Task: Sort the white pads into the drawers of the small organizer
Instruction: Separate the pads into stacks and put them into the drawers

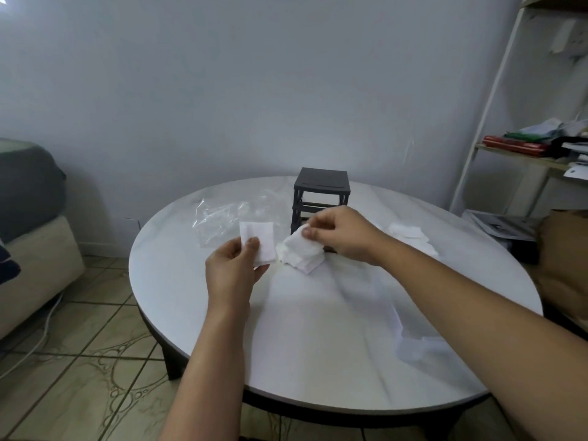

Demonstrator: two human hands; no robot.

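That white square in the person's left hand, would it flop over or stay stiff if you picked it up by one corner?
Probably fairly limp yet light. The single pad stands nearly flat above the left hand, pinched only at its lower edge, so it seems to have some body. But the pads in the pile under the right hand curl and crumple, which suggests soft material that bends easily.

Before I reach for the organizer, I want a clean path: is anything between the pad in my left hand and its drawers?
Yes: the right hand, pinching a bunch of pads, sits directly before the organizer, covering its lower front.
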